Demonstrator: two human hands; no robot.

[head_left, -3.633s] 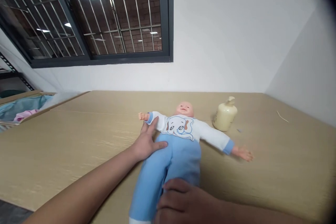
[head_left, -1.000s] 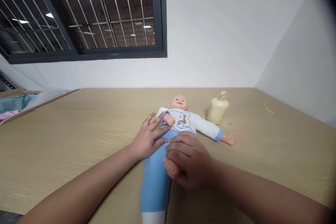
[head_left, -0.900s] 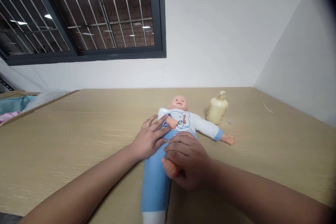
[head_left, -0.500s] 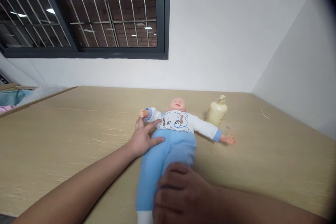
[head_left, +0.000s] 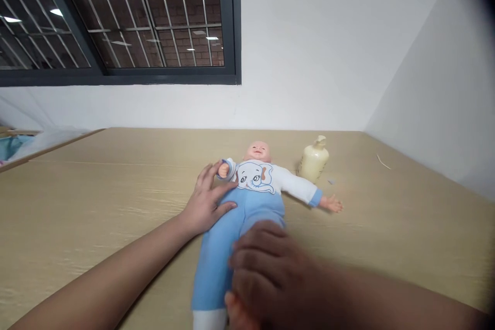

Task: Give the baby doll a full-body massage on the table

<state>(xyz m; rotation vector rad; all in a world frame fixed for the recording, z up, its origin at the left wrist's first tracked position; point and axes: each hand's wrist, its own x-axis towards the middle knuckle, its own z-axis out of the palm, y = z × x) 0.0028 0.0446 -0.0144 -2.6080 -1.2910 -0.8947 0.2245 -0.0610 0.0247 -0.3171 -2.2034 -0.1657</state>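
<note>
A baby doll (head_left: 253, 206) lies on its back with its head toward the wall. It wears a white top with an elephant face and light blue trousers. My left hand (head_left: 204, 198) is open along the doll's side, fingers spread, thumb on its hip and fingertips beside its small hand. Over the doll's leg on the right, my right hand (head_left: 270, 263) is closed, slightly blurred, its fingers curled round the leg. A small pinkish-orange part (head_left: 237, 312), apparently the doll's foot, shows below it. The other leg lies straight.
A cream pump bottle (head_left: 314, 160) stands right of the doll's head. Close to it lies a small grey scrap (head_left: 331, 181), and farther right a thin pale strip (head_left: 383, 162). A barred window (head_left: 154, 20) is in the wall behind the table (head_left: 96, 185). Bluish cloth (head_left: 15, 147) shows at the far left.
The doll's arm on the left has bent inward, with my left fingers moved up beside it. My right hand has shifted slightly, exposing the pinkish-orange part. The view has swung slightly right.
</note>
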